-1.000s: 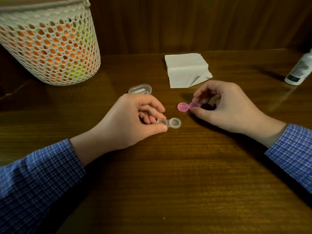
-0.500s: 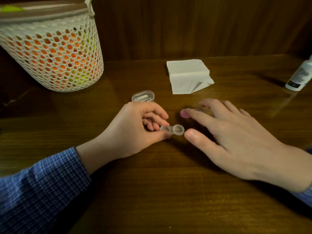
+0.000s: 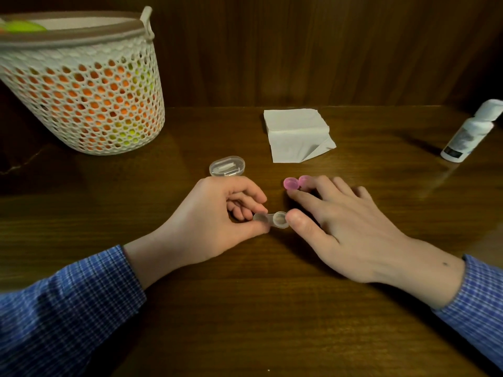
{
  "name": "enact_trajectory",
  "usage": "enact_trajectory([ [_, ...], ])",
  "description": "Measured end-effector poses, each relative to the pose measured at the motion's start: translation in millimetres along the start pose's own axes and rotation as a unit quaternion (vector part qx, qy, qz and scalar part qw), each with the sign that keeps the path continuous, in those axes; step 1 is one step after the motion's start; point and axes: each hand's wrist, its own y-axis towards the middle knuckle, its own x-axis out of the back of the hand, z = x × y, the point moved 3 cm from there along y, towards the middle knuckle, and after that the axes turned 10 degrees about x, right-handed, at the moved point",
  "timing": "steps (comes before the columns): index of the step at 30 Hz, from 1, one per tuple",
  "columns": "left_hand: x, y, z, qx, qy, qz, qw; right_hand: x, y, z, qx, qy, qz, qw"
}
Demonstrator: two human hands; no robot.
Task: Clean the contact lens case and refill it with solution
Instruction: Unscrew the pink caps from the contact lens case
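Observation:
A clear two-well contact lens case (image 3: 272,220) lies uncapped on the wooden table (image 3: 272,308). My left hand (image 3: 215,221) pinches its left well between thumb and forefinger. My right hand (image 3: 345,227) lies flat with fingers apart, its thumb tip touching the case's right well. Two pink caps (image 3: 295,183) rest on the table just past my right fingertips. A white solution bottle (image 3: 469,131) stands at the far right, capped.
A folded white tissue (image 3: 296,134) lies behind the hands. A small clear oval box (image 3: 227,165) sits near my left hand. A white mesh basket (image 3: 81,85) with orange and green contents stands at the back left, against a dark wood wall.
My right hand let go of the pink caps, spread flat and slid toward the case until its thumb touched the right well. My left hand kept its pinch on the case.

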Motion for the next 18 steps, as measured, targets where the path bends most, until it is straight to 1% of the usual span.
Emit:
enact_trajectory([
  [4,0,0,1,0.01,-0.006,0.005,1.0,1,9,-3,-0.015,0.013,-0.005,1.0],
  [5,-1,0,2,0.012,-0.009,0.006,1.0,2,9,-4,-0.017,0.023,-0.017,0.999],
  [7,-1,0,2,0.016,-0.012,0.007,1.0,7,3,-5,-0.02,0.066,-0.087,0.994],
  [8,-1,0,2,0.018,-0.013,0.007,1.0,10,0,-6,-0.022,0.094,-0.129,0.987],
  [9,-1,0,3,0.02,-0.015,0.007,1.0,11,-4,-8,-0.024,0.121,-0.155,0.98],
  [10,-1,0,3,0.021,-0.015,0.005,1.0,11,-7,-8,-0.023,0.145,-0.156,0.977],
  [13,-1,-1,3,0.016,-0.002,-0.003,1.0,4,-9,-1,-0.002,0.162,-0.093,0.982],
  [18,-2,-3,3,0.008,-0.002,-0.013,1.0,-4,0,5,0.03,0.166,-0.102,0.98],
])
